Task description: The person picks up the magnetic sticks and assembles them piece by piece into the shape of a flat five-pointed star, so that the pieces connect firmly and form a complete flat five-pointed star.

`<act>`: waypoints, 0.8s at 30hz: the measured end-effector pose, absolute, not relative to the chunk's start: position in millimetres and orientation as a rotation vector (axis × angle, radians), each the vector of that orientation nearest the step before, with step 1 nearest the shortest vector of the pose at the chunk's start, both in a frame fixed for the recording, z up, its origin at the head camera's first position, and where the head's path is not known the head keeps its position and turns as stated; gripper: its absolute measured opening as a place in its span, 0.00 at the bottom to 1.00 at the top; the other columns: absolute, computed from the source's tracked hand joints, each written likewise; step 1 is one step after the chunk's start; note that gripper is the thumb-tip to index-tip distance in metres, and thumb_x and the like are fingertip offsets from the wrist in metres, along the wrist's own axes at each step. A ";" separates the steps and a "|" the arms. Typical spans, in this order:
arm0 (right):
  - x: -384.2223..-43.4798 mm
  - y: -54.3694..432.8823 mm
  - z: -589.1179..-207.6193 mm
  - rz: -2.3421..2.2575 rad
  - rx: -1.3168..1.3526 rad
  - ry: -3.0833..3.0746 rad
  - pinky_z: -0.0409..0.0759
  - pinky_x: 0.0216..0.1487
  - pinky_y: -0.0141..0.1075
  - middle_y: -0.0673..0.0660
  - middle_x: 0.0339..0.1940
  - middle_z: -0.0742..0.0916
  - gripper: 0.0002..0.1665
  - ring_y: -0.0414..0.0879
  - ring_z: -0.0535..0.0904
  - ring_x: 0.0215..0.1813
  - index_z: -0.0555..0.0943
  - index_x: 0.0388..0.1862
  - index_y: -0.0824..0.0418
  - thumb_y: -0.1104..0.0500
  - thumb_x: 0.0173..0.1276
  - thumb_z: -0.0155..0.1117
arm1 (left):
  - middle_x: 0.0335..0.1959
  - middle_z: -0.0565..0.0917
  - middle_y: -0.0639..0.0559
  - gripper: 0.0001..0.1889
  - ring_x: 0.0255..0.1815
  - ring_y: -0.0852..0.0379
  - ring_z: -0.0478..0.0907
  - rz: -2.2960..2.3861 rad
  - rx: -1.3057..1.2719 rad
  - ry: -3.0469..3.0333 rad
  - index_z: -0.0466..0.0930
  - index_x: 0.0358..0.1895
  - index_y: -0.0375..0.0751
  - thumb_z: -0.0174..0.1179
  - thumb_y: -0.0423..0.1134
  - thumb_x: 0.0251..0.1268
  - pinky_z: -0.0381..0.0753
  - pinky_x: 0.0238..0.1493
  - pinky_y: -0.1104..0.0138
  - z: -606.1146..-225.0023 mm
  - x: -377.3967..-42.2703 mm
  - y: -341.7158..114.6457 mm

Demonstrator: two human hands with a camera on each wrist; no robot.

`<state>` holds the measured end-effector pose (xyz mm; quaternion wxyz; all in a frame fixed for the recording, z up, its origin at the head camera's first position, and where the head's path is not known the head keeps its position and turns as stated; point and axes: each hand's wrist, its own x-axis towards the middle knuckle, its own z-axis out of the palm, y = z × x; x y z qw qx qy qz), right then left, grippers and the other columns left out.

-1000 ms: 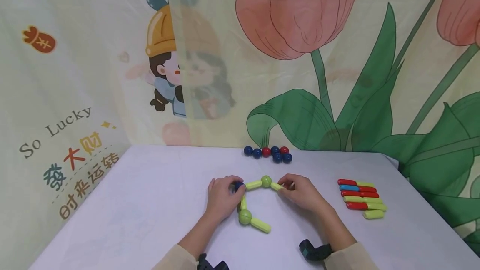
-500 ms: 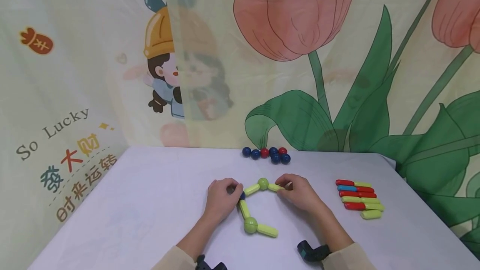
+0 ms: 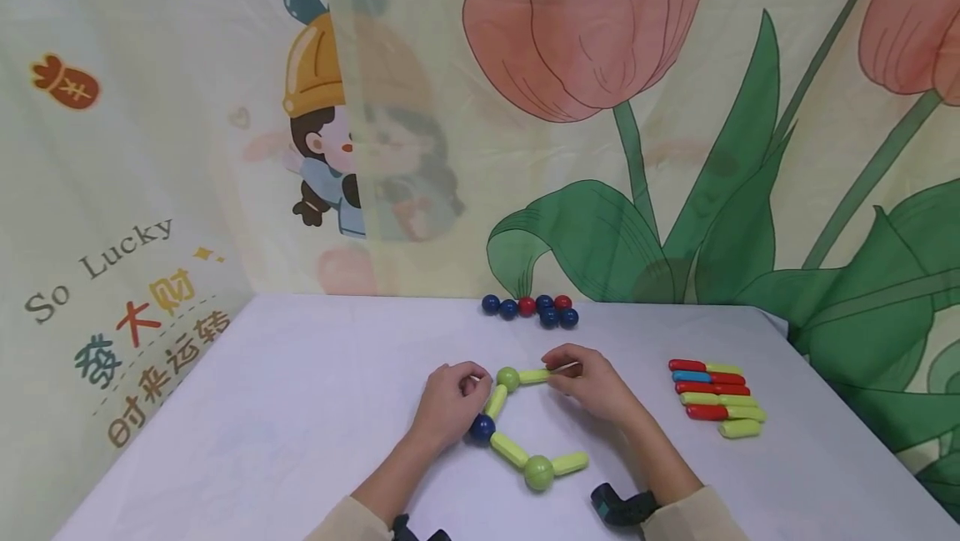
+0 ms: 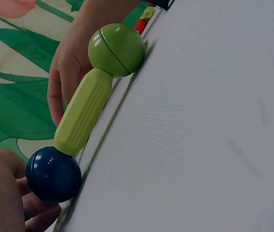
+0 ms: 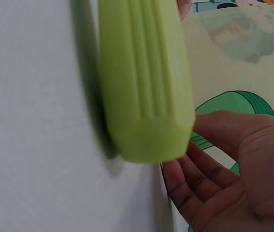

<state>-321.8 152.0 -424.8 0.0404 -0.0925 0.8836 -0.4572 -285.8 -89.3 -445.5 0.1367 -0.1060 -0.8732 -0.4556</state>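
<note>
Chain [image 3: 510, 450] between hands: right hand [image 3: 591, 381] pinches far rod [image 3: 533, 376]; left hand [image 3: 446, 399] loosely curled beside blue ball [image 4: 53, 175], contact unclear.

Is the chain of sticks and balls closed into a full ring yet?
No, the upper end stick and the lower end stick are plainly apart in the head view.
</note>
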 end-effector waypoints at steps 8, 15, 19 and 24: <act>-320.7 145.6 -423.3 -1.383 -0.328 2.692 0.85 0.56 0.43 0.53 0.55 0.88 0.17 0.46 0.82 0.52 0.85 0.56 0.57 0.65 0.69 0.67 | 0.37 0.88 0.55 0.12 0.45 0.54 0.81 -1.254 -0.320 -2.547 0.87 0.49 0.44 0.63 0.37 0.64 0.76 0.55 0.55 -444.6 -283.5 -89.9; -318.8 144.8 -418.7 -1.417 -0.302 2.660 0.85 0.56 0.43 0.52 0.54 0.88 0.15 0.47 0.82 0.53 0.85 0.56 0.56 0.63 0.71 0.67 | 0.40 0.89 0.57 0.14 0.49 0.53 0.79 -1.256 -0.294 -2.678 0.87 0.53 0.48 0.65 0.46 0.67 0.71 0.63 0.48 -436.6 -294.3 -82.3; -320.6 149.2 -419.9 -1.482 -0.260 2.599 0.85 0.51 0.39 0.52 0.53 0.88 0.15 0.46 0.81 0.51 0.85 0.56 0.56 0.61 0.73 0.66 | 0.38 0.88 0.57 0.14 0.46 0.55 0.80 -1.277 -0.304 -2.721 0.88 0.50 0.50 0.65 0.50 0.66 0.70 0.64 0.47 -432.9 -304.1 -78.1; -321.0 151.2 -424.5 -1.528 -0.271 2.548 0.84 0.50 0.38 0.52 0.52 0.88 0.15 0.45 0.81 0.50 0.85 0.56 0.57 0.60 0.73 0.65 | 0.38 0.86 0.58 0.14 0.44 0.57 0.77 -1.257 -0.345 -2.775 0.89 0.47 0.51 0.68 0.52 0.64 0.68 0.61 0.49 -433.3 -308.4 -79.7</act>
